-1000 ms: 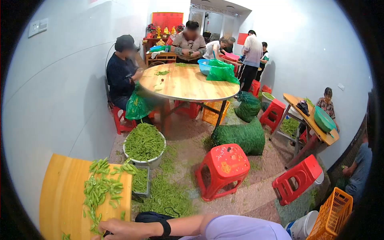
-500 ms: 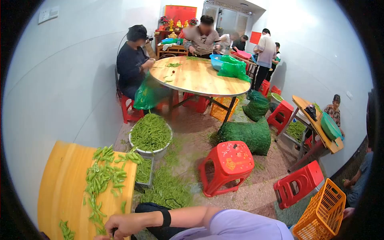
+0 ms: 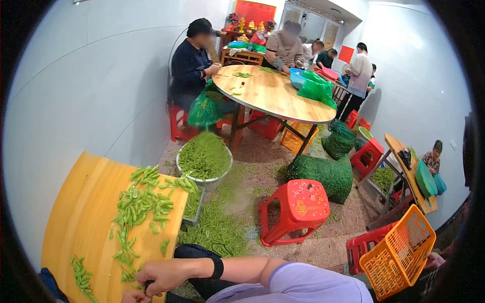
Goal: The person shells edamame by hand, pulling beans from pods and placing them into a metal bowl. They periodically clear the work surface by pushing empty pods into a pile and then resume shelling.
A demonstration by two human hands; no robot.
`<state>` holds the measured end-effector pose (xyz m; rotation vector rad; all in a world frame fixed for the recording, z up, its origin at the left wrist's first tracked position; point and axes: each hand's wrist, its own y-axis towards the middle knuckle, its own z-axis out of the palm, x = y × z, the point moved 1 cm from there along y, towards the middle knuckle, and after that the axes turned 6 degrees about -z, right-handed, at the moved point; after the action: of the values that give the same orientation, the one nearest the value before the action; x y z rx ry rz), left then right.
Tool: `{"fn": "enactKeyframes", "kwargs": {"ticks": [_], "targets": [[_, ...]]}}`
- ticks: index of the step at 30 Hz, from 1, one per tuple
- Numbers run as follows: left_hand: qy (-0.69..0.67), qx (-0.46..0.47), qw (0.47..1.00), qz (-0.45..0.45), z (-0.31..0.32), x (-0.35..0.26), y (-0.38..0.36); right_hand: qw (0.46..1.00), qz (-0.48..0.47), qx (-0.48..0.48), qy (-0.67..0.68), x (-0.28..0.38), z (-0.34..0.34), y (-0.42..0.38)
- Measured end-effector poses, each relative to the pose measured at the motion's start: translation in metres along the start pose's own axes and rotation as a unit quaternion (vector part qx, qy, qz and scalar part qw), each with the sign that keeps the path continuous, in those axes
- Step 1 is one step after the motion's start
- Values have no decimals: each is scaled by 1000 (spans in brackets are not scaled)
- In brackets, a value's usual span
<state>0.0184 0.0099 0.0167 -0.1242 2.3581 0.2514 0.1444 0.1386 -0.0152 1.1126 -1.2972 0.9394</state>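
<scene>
My right hand (image 3: 162, 275), with a black wristband and a lilac sleeve behind it, reaches leftward to the near edge of the yellow wooden table (image 3: 81, 212). Its fingers curl around a small dark object that is too hidden to identify. Only a sliver of my left hand (image 3: 130, 296) shows at the bottom edge, just left of the right hand, and its grip is hidden. A long scatter of green bean pods (image 3: 139, 207) runs across the table from the far corner down to my hands. A few more pods (image 3: 81, 275) lie near the left edge.
A grey tub heaped with pods (image 3: 204, 159) stands on the floor beyond the table, with loose pods strewn around it. Red plastic stools (image 3: 294, 207), green mesh sacks (image 3: 321, 174) and an orange crate (image 3: 399, 250) fill the floor. Several people work at a round table (image 3: 270, 93).
The view has swung down and to the left, so more of the yellow table and its pods shows. My right hand stays at the table's near edge, fingers still curled.
</scene>
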Motion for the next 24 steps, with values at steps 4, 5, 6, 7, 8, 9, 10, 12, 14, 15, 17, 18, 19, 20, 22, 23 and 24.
{"fn": "enactKeyframes", "kwargs": {"ticks": [4, 5, 6, 7, 8, 9, 10, 12, 14, 15, 17, 18, 19, 20, 22, 23, 24], "targets": [[17, 18, 1000, -6, -3, 20, -2, 995, 70, 42, 55, 1, 1, 0], [12, 26, 999, -34, -4, 21, -3, 995, 71, 45, 58, -4, 5, 1], [12, 28, 999, -38, -5, 19, -2, 999, 10, 10, 31, -12, 9, 4], [0, 35, 999, -29, -6, 16, -1, 998, -51, -27, 3, -14, 11, 6], [-13, 41, 999, -19, -7, 15, 0, 998, -51, -27, 5, -16, 12, 7], [-13, 41, 999, -19, -7, 15, 0, 998, -53, -27, -1, -16, 11, 7], [-4, 44, 999, -14, -7, 15, 1, 998, -55, -27, -5, -16, 11, 8], [7, 49, 999, -14, -6, 14, 1, 996, 1, -2, 95, -20, 8, 8], [63, -4, 992, 114, -5, 11, 0, 978, 56, 36, 197, -28, 8, 10], [69, -5, 992, 104, -2, 18, -3, 952, 80, 44, 294, -33, 8, 10], [23, -98, 983, 152, 11, 33, -8, 892, 108, 35, 438, -34, 14, 8], [30, -102, 984, 141, 16, 38, -11, 888, 112, 48, 443, -36, 18, 7], [9, -116, 987, 113, 18, 39, -14, 857, 109, 35, 502, -38, 22, 8], [-10, -135, 987, 84, 19, 40, -16, 822, 109, 25, 559, -39, 25, 10], [-32, -175, 982, 57, 20, 39, -17, 804, 113, 37, 582, -38, 31, 12], [-68, -206, 975, 52, 20, 38, -15, 798, 107, 30, 592, -40, 31, 15], [-56, -220, 973, 34, 20, 39, -16, 792, 104, 22, 602, -39, 32, 16]]}}
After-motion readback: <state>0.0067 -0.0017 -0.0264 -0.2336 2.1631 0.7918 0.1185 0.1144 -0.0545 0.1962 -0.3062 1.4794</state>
